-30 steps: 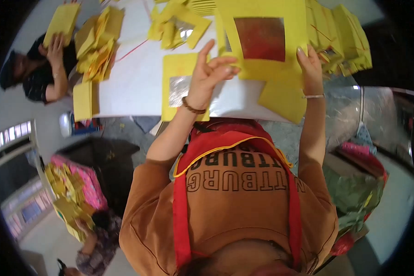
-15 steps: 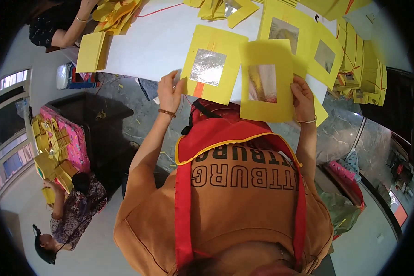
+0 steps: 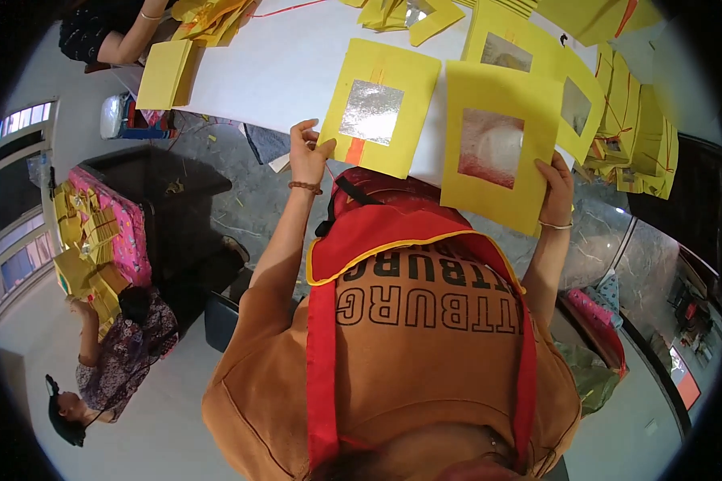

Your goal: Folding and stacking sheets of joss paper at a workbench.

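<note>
My right hand (image 3: 557,188) grips the right edge of a yellow paper sheet (image 3: 493,88) with a silver foil rectangle, its thumb on the face. The sheet is raised and tilted at the table's near edge. To its left, another yellow foil sheet (image 3: 383,60) with a silver square and orange band lies flat. My left hand (image 3: 309,152) is at that sheet's lower left corner, fingers apart, thumb tip against the edge. Behind the raised sheet, more yellow foil sheets (image 3: 569,68) lie overlapping.
On the white table (image 3: 265,72) stands a folded yellow paper stack (image 3: 164,76); a co-worker's arm (image 3: 140,36) reaches in beyond it. Tied yellow bundles (image 3: 642,128) sit at right. At left, another person (image 3: 128,353) handles yellow paper on a pink-covered surface (image 3: 124,224).
My right hand has moved right with its sheet, away from the flat one, and the sheet has tilted. My left thumb has come against the flat sheet's edge.
</note>
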